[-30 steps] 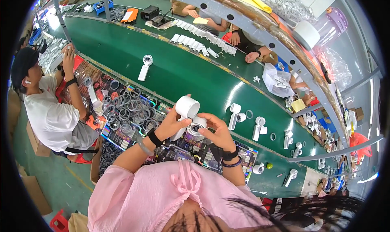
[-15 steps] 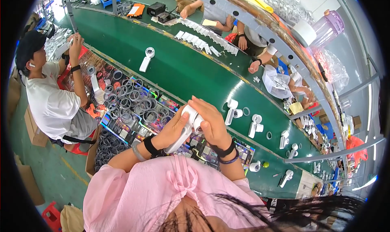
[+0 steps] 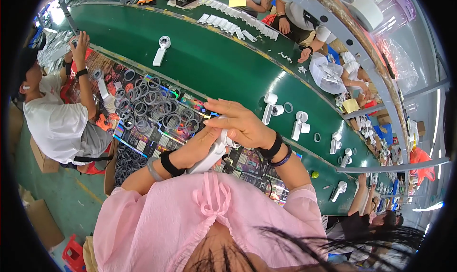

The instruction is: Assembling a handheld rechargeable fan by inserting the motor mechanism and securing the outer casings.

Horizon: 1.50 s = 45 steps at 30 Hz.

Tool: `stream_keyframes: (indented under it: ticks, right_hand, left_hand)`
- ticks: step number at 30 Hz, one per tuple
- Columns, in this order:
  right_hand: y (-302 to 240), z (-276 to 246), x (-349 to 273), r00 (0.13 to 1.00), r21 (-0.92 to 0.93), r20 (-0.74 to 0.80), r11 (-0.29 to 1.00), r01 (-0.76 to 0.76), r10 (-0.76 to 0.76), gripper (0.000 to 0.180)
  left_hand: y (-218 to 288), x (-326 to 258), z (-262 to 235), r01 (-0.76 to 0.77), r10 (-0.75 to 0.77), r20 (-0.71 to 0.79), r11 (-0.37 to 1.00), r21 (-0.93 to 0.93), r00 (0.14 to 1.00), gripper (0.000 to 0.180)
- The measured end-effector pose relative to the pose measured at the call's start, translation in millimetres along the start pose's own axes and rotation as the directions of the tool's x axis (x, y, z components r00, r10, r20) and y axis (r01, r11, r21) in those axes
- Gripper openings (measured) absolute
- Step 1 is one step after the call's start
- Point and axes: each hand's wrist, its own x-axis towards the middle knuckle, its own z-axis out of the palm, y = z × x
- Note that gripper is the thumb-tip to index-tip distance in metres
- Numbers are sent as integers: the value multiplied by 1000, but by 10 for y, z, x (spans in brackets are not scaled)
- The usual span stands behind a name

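At centre of the head view, just below the clock-face hub: one white handheld device (image 3: 205, 162), handle toward 7 o'clock, round head largely covered. Left hand (image 3: 200, 144): wrapped round the device near its head. Right hand (image 3: 243, 127): fingers straight, laid over the head, overlapping the left fingers; grip beneath hidden, cannot tell.

Possible faults, by judgement: device slipping out toward 7 o'clock, if squeezed unevenly; round head strained, if pressed off-centre; loose grey rings (image 3: 154, 98), heaped between 9 and 10 o'clock, knocked from the table (image 3: 143, 146), if brushed by the left forearm.

Containers: cardboard box (image 3: 110, 174), 8 o'clock, at the table's edge, filled with dark grey rings (image 3: 127, 166). Whitish plastic bag (image 3: 331, 87), 2 o'clock, beyond the green belt (image 3: 200, 53), small white parts inside. Clear purple-tinted bottle (image 3: 399, 10), far 2 o'clock, contents not discernible. Carton (image 3: 44, 219), far 8 o'clock, on the floor, contents unseen.
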Motion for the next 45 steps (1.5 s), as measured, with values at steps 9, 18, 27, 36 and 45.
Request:
stream_keyframes:
  ticks: [9, 18, 27, 36, 45]
  right_hand:
    - [184, 268, -268, 966, 101, -214, 987, -126, 145, 31]
    - [193, 497, -386, 768, 202, -472, 901, -384, 433, 19]
    - [754, 635, -801, 637, 275, -517, 816, -509, 572, 23]
    - [1690, 735, -1814, 89, 93, -803, 271, -958, 589, 47]
    - [2201, 687, -1972, 92, -48, -654, 80, -996, 751, 40]
  left_hand:
    - [-32, 122, 56, 267, -276, -12, 939, -218, 961, 54]
    - [-68, 292, 184, 247, -272, -138, 954, -172, 952, 52]
    - [-595, 650, -369, -34, 17, 41, 875, 484, 999, 53]
    - [-1078, 1948, -1292, 11, 82, -263, 942, 335, 961, 34]
    - [-1202, 3177, -2432, 198, 194, -609, 834, 516, 769, 38]
